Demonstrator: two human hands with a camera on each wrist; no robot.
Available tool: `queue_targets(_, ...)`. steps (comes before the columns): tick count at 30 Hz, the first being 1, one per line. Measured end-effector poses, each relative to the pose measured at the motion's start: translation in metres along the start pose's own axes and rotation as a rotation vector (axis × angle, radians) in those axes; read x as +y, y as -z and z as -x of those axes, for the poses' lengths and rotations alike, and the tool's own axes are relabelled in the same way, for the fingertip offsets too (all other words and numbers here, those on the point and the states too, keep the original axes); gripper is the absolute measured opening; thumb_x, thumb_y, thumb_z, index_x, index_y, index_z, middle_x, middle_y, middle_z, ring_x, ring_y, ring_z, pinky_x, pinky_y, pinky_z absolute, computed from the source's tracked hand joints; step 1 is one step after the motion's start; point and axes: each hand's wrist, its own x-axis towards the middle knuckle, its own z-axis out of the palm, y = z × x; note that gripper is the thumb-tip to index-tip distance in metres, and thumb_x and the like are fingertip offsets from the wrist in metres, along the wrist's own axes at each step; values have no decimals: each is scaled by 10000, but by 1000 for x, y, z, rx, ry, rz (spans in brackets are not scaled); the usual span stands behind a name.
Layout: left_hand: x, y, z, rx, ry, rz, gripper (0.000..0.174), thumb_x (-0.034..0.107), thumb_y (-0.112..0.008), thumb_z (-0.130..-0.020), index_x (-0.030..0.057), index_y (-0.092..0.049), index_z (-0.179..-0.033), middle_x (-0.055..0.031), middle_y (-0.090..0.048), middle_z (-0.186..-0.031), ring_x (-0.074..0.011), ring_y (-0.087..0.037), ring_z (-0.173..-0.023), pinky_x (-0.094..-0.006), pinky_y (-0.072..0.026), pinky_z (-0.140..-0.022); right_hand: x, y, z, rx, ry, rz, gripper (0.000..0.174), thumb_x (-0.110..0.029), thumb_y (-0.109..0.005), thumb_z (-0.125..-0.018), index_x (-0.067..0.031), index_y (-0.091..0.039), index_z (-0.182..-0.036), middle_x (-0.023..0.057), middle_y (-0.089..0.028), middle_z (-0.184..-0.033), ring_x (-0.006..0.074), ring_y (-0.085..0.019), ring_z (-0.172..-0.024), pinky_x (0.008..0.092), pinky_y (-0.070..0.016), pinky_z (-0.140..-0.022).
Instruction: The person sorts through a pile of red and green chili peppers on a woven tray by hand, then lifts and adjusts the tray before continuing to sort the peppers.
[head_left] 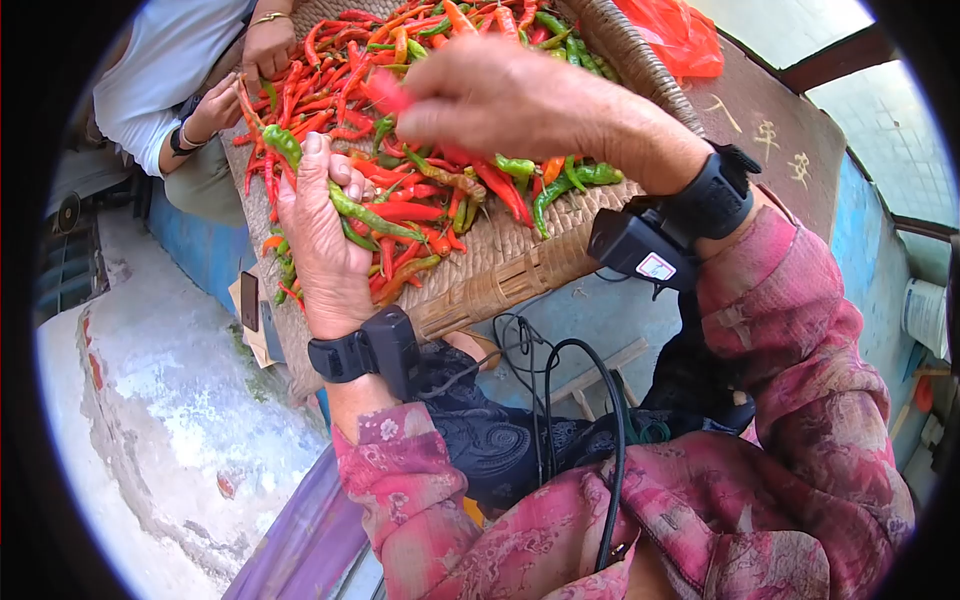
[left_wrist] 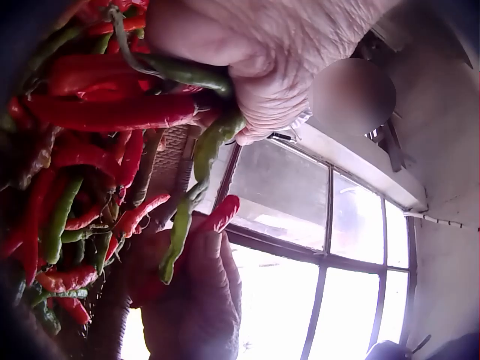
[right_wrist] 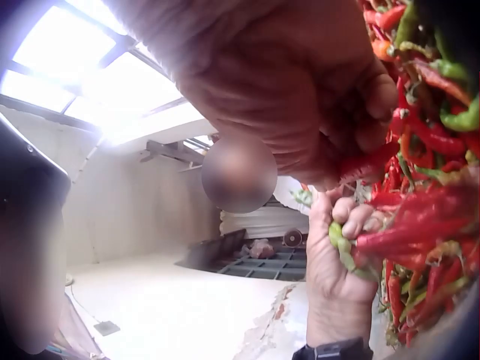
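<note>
While the left hand (head_left: 325,235) gripped a green chili (head_left: 375,216), the right hand (head_left: 500,105) pinched a red chili (head_left: 388,92), over a heaped woven tray (head_left: 510,290).

We count one left hand (head_left: 325,225), one right hand (head_left: 490,95), two wrist cameras (head_left: 640,248) behind their fingers (head_left: 316,150), one woven tray (head_left: 505,292) beneath, chillies (head_left: 408,212) past counting around, two other hands (head_left: 268,46) and one red bag (head_left: 682,42) beyond.

Red, green peppers (head_left: 405,211); pink floral sleeves (head_left: 790,305)
</note>
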Motion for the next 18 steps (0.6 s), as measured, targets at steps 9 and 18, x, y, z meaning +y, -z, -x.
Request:
queue_targets(9,5,-11,13,-154,76,133,258,318,-568,-903,72,-525,-971,26,-430,-631,-67,-397,-519,-235,-357,-513,-2,-8,3,-154,56,-117,295,-253,-629,-821,8,-635,-959,162,-644,-821,269,-633,-768,356,-497,-683)
queue_targets(18,10,-12,15,-217,71,363,244,323,-535,-919,84,-549,-971,27,-418,-617,-62,-385,-518,-233,-353,-530,-8,-19,10,-150,115,-5,174,-173,-600,-817,-9,-584,-762,181,-559,-666,354,-565,-646,408,-442,-582)
